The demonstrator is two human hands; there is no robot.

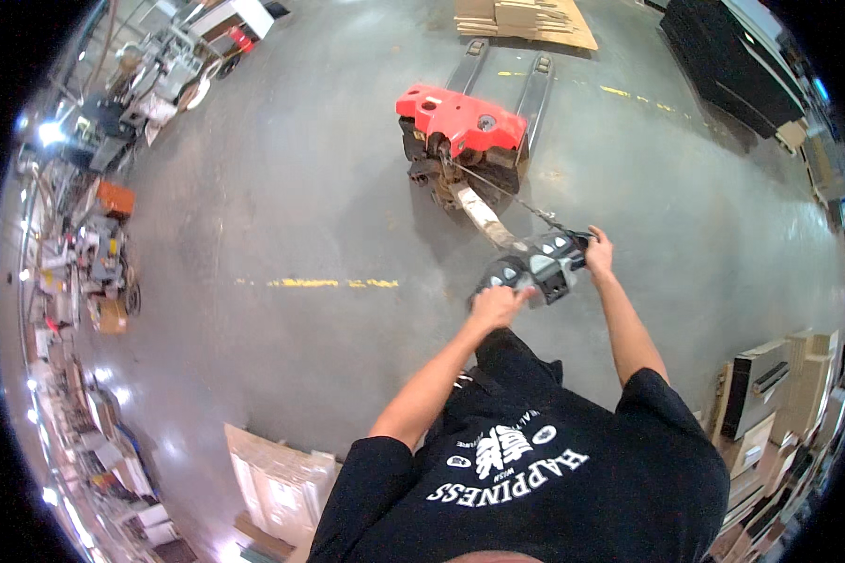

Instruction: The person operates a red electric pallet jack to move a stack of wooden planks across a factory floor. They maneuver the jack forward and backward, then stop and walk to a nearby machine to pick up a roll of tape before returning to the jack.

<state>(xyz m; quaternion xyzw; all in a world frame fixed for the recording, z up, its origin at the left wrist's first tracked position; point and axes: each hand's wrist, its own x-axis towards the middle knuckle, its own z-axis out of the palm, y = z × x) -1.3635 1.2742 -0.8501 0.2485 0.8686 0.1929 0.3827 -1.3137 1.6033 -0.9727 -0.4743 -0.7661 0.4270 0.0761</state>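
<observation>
A red and black electric pallet truck (469,120) stands ahead of me, with its two forks (537,89) pointing away. Its pale tiller arm (479,214) slopes toward me and ends in a black and grey control handle (556,266) with light buttons. My left hand (499,306) is closed on the near left end of that handle, its thumb reaching toward the middle. Round the right end, the fingers of my right hand (599,251) are wrapped. A thin dark cable (507,192) stretches from the truck's body to the handle near my right hand.
Beyond the forks, flat boards (526,19) lie stacked. A dark stack of panels (732,66) stands at far right. More boards (277,479) lean at lower left, and panels (760,385) at lower right. Machinery (94,253) lines the left side. Worn yellow lines (314,282) mark the grey floor.
</observation>
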